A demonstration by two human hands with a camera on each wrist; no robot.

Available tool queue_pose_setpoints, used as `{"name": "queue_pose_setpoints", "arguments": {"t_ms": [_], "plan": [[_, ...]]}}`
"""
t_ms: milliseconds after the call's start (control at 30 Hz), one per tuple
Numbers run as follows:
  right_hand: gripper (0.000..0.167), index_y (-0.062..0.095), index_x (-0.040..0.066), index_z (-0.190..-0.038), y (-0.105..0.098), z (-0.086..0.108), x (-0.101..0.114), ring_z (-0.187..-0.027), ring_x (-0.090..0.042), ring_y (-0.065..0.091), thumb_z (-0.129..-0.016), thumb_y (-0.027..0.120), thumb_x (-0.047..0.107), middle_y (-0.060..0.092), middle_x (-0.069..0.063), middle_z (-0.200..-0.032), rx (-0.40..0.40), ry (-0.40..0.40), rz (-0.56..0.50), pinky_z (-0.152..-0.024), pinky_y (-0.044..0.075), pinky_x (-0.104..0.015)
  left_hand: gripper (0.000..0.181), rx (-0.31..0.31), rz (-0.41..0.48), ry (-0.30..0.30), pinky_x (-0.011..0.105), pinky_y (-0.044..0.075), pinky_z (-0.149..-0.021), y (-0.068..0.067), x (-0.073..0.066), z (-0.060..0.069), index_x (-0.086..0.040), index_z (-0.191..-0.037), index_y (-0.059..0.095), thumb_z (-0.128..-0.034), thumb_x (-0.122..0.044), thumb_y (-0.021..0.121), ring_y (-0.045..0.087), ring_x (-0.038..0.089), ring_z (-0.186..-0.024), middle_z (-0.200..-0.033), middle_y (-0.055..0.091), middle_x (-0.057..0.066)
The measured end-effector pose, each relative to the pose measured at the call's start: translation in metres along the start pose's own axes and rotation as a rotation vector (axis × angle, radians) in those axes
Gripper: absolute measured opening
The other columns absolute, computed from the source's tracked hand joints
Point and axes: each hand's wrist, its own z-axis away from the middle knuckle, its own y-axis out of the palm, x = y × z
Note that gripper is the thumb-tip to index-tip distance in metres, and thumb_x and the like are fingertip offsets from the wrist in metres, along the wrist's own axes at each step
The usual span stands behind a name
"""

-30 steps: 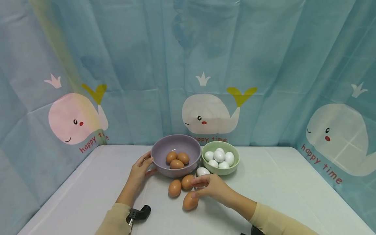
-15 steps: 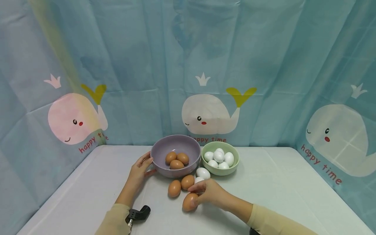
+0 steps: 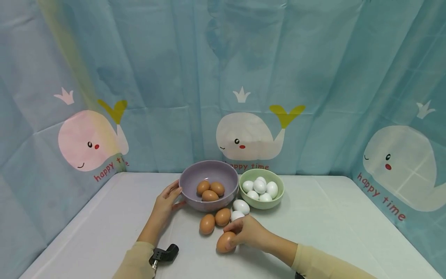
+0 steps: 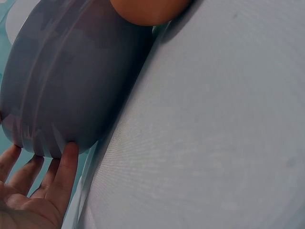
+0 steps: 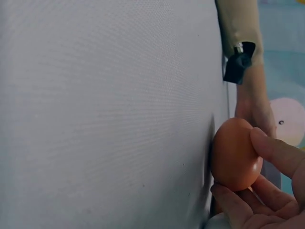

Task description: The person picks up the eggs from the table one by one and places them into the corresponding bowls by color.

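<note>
My right hand [image 3: 251, 232] pinches a brown egg [image 3: 225, 242] near the table's front, thumb on one side and fingers on the other. The right wrist view shows this egg [image 5: 237, 155] close to the white tabletop. My left hand [image 3: 165, 200] rests its fingers against the left side of a purple bowl [image 3: 209, 205]. In the left wrist view, extended fingers [image 4: 70, 160] touch the bowl's outer wall. Several brown eggs [image 3: 210, 195] lie inside that bowl. On the table before it are two more brown eggs [image 3: 207, 224] and two white eggs [image 3: 241, 207], one partly hidden behind my right hand.
A green bowl [image 3: 278, 199] with several white eggs [image 3: 259, 186] stands right beside the purple bowl. A white cloth covers the table [image 3: 324, 221]. Behind and at both sides hangs a blue curtain [image 3: 167, 77] with printed whales.
My right hand has come down and closer to me, its thumb and fingers now around the front brown egg. A white egg behind it has become more visible. My left hand stays at the bowl.
</note>
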Motion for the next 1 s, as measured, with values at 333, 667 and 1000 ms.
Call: {"name": "queue_pose_setpoints", "arguments": {"t_ms": [333, 667, 1000], "plan": [[0.038, 0.074, 0.0, -0.111, -0.009, -0.007, 0.022, -0.092, -0.006, 0.065, -0.076, 0.084, 0.011, 0.076, -0.008, -0.106, -0.02, -0.068, -0.03, -0.077, 0.055, -0.015, 0.057, -0.001, -0.002, -0.01, 0.029, 0.06, -0.094, 0.002, -0.001, 0.002, -0.012, -0.155, 0.033, -0.104, -0.029, 0.053, 0.038, 0.029, -0.145, -0.161, 0.034, 0.012], [0.046, 0.072, 0.006, -0.119, -0.018, -0.049, 0.061, -0.103, -0.012, 0.066, -0.079, 0.085, 0.026, 0.074, -0.006, -0.114, -0.103, -0.092, -0.027, -0.085, 0.059, -0.025, 0.055, -0.001, 0.037, -0.005, 0.028, 0.061, -0.091, 0.0, -0.002, 0.001, -0.01, -0.155, 0.033, -0.1047, -0.022, 0.052, 0.038, 0.029, -0.144, -0.161, 0.034, 0.013], [0.037, 0.077, 0.01, -0.11, -0.009, -0.092, 0.067, -0.085, -0.006, 0.063, -0.076, 0.087, 0.021, 0.077, -0.005, -0.108, -0.211, -0.081, -0.018, -0.067, 0.057, -0.021, 0.059, -0.019, 0.019, -0.007, 0.029, 0.061, -0.091, 0.001, -0.001, 0.002, -0.012, -0.153, 0.037, -0.1018, -0.032, 0.057, 0.05, 0.009, -0.129, -0.159, 0.037, 0.011]]}}
